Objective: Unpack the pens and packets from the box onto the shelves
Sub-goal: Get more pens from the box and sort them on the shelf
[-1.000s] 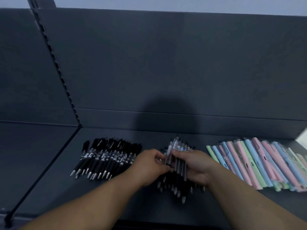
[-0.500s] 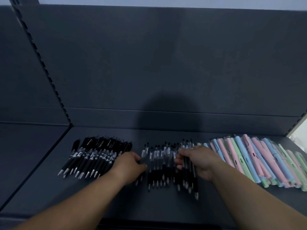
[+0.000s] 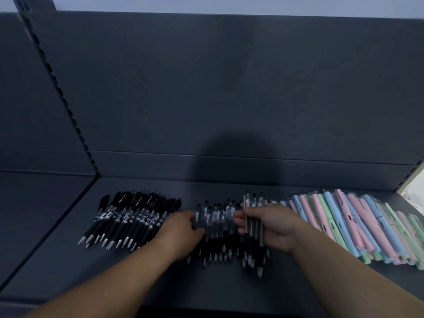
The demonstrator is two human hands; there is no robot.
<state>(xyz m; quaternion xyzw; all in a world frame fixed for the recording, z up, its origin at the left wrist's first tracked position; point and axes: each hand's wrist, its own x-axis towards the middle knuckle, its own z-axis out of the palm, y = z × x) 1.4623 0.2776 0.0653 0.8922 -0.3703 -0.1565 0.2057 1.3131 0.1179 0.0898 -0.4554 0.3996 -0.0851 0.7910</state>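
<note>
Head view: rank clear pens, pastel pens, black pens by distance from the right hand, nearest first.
1. clear pens: middle, some gripped in the right hand.
2. pastel pens: just to its right.
3. black pens: far left, beyond the left hand.

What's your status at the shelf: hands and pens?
Right hand grips a bunch of clear pens. Left hand on the spread row, grip unclear. Black pens lie left, packeted pastel pens right.

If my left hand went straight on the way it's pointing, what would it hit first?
The left hand would likely meet the middle pens first, since they are already at its fingertips. The right hand seems to lie just beyond.
</note>
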